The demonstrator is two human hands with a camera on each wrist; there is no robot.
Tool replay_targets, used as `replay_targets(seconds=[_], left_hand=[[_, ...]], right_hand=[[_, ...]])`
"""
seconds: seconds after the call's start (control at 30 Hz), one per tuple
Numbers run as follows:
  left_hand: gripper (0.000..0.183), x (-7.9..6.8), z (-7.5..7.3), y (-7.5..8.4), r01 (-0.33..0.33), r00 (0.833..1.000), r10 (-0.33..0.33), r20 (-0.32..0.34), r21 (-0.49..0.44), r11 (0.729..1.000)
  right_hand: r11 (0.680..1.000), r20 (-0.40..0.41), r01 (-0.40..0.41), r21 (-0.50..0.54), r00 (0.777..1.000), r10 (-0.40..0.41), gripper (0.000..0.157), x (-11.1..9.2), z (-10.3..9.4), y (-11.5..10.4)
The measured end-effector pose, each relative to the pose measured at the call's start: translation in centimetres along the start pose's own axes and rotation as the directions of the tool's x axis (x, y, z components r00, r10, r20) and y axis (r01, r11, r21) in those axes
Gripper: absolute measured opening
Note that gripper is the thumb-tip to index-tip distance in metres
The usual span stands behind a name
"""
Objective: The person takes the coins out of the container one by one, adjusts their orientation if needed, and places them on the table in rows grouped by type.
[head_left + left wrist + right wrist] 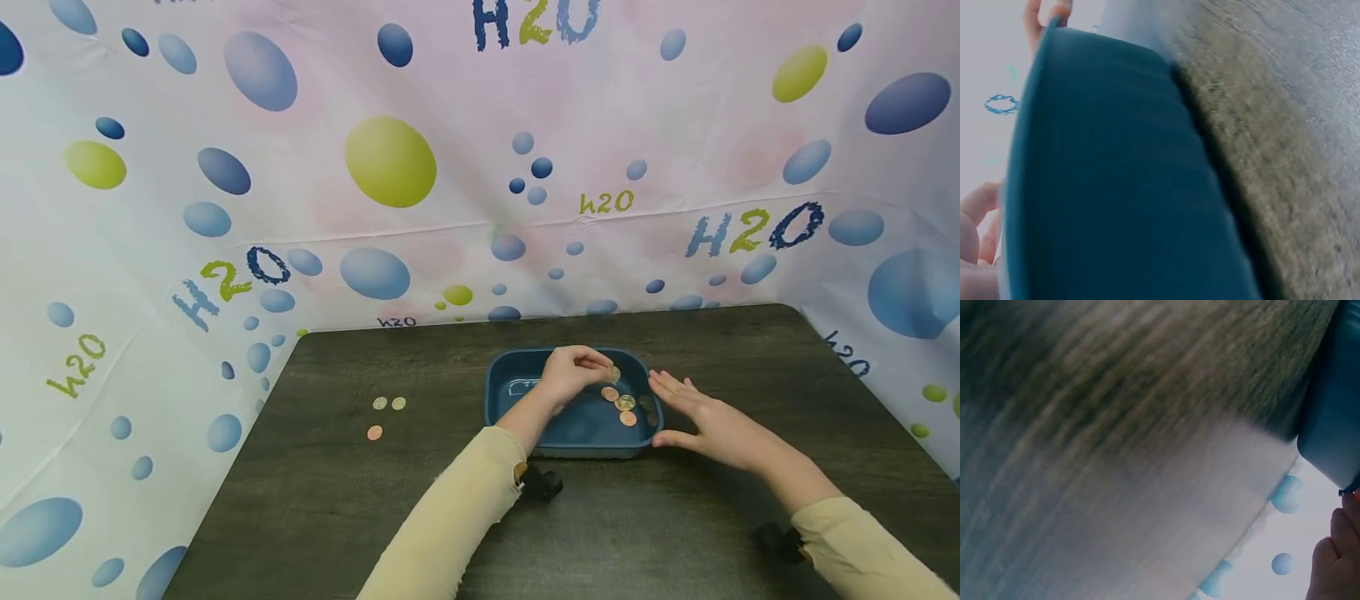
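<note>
A blue rectangular tub [588,452] stands on the dark table. Over its inside, my left hand [572,372] pinches a coin [614,374] between thumb and fingertips. Several copper and gold-coloured coins lie at the tub's right end, among them a gold-coloured coin [626,402] and a copper coin [627,418]. My right hand [712,425], fingers extended, rests against the tub's right rim. The left wrist view shows the tub's outer wall [1116,169] up close, with part of my left hand [975,240] behind the rim. In the right wrist view, my right hand [1338,556] is partly cut off.
Left of the tub, two gold-coloured coins [399,403] and a copper coin [374,432] lie on the wood-grained table [315,517]. A white backdrop [465,100] with coloured dots and H2O lettering hangs behind the table and along its sides.
</note>
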State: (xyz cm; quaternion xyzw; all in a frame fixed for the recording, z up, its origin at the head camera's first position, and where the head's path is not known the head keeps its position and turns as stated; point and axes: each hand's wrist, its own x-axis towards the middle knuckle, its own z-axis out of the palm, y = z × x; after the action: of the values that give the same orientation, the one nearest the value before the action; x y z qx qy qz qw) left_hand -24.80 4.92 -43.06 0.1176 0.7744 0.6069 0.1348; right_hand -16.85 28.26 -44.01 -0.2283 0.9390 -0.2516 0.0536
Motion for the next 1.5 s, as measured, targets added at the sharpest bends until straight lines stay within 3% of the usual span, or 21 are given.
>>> replay_targets(seconds=[0.2,0.6,0.9,1.2,1.5], left_hand=[[0.011,-0.7,-1.7,0.8,-0.017,0.999,0.021,0.027,-0.135,0.991],[0.019,-2.5,-6.1,1.0,-0.077,0.997,0.077,-0.011,-0.206,0.975],[0.02,-4.4,-10.8,0.3,-0.111,0.985,0.078,-0.154,-0.217,0.97],[0.019,-5.7,-13.9,-1.7,-0.115,0.965,0.058,-0.255,-0.217,0.969],[0.024,-7.5,-18.1,-3.5,-0.034,0.923,-0.035,-0.383,-0.172,0.985]], right_hand=[[1.0,0.003,-0.01,-0.012,1.0,0.01,0.093,0.0,0.0,0.0],[1.0,0.003,-0.009,-0.015,1.0,0.009,0.094,0.0,0.2,0.0],[1.0,-0.001,-0.019,-0.025,1.0,0.019,0.095,-0.2,0.1,-0.1],[0.999,-0.002,-0.025,-0.023,1.0,0.025,0.094,-0.2,0.0,-0.1],[0.999,-0.004,-0.026,-0.034,1.0,0.026,0.094,-0.2,0.1,0.0]])
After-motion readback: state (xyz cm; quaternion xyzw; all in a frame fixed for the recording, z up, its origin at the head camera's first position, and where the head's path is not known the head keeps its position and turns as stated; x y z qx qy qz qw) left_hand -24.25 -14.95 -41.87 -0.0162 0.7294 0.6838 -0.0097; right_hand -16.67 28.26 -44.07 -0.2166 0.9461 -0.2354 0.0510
